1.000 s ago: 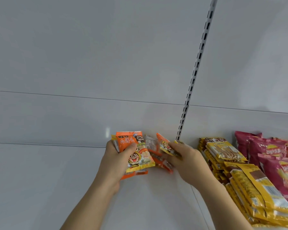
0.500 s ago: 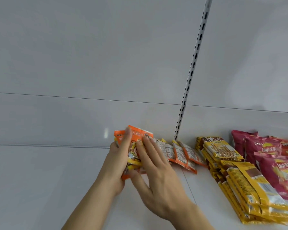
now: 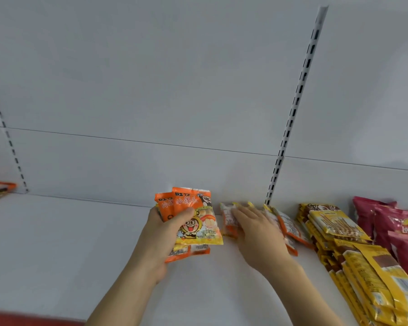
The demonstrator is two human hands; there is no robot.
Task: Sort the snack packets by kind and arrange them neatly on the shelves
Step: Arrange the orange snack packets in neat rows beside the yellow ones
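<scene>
Head view: orange snack packets (image 3: 190, 222) are clasped in the left hand (image 3: 162, 234), just left of the shelved row (image 3: 290, 228) flattened by the open right hand (image 3: 257, 228).

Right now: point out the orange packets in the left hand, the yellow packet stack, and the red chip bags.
orange packets (image 3: 199, 222), head view, front of the top packet held in the left hand (image 3: 160, 238).
yellow packet stack (image 3: 334, 222), head view, face of the rear top packet.
red chip bags (image 3: 400, 227), head view, printed front near the logo.
</scene>
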